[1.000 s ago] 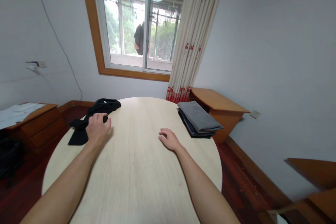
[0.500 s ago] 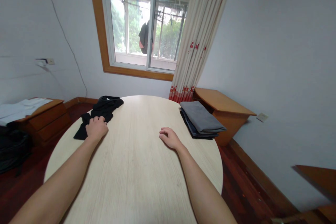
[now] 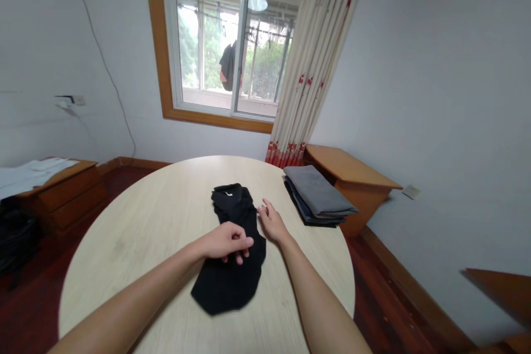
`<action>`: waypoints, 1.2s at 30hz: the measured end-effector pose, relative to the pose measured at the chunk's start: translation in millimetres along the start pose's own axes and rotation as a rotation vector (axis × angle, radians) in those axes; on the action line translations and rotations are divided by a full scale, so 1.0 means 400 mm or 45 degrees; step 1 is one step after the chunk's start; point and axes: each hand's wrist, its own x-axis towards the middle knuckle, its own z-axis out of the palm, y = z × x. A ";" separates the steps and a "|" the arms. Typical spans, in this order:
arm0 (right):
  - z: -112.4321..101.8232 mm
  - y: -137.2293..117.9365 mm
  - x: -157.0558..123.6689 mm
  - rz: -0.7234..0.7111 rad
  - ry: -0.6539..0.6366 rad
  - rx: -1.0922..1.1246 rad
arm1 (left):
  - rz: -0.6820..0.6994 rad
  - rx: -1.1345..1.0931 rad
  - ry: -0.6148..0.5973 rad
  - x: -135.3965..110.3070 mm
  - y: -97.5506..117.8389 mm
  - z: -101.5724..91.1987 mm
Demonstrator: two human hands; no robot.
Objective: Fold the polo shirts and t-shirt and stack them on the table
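Note:
A black garment (image 3: 232, 287), perhaps a shirt, lies lengthwise on the round table (image 3: 145, 249), its far end bunched around a small white mark like a label. Over its middle is my left hand (image 3: 232, 240), thumb out and fingers loosely curled and apart, with no cloth visibly gripped; whether the fingertips touch the fabric is unclear. Beside the garment's right edge rests my right hand (image 3: 271, 222), its index finger stretched forward and the fingers apart. A stack of folded cloth (image 3: 317, 191), grey on top with dark layers underneath, sits at the table's right edge.
A wooden desk (image 3: 352, 168) stands behind the folded stack, near the curtain (image 3: 311, 77). At the far left are a low wooden cabinet (image 3: 74, 199) with white papers on it and a black bag (image 3: 20, 238) on the floor. A window is straight ahead.
The black garment has come from the table's left edge to the middle, along with my left hand. My right hand has shifted only slightly, its index finger now straighter.

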 end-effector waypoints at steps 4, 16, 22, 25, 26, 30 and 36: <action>-0.004 -0.014 0.002 -0.026 -0.010 -0.018 | -0.046 -0.416 0.146 -0.014 -0.047 -0.054; 0.065 -0.143 -0.049 -0.232 -0.090 0.156 | 0.081 -0.102 0.665 0.016 -0.150 -0.038; 0.057 -0.159 -0.057 -0.226 -0.133 0.202 | 0.087 -0.169 0.781 0.023 -0.151 -0.058; 0.055 -0.158 -0.057 -0.230 -0.133 0.210 | 0.095 -0.170 0.794 0.024 -0.149 -0.066; 0.055 -0.157 -0.057 -0.236 -0.131 0.208 | 0.096 -0.169 0.800 0.024 -0.149 -0.067; 0.056 -0.158 -0.058 -0.248 -0.124 0.197 | 0.110 -0.137 0.843 0.023 -0.145 -0.073; 0.053 -0.172 -0.065 -0.237 -0.169 0.198 | 0.170 0.028 0.850 0.004 -0.107 -0.073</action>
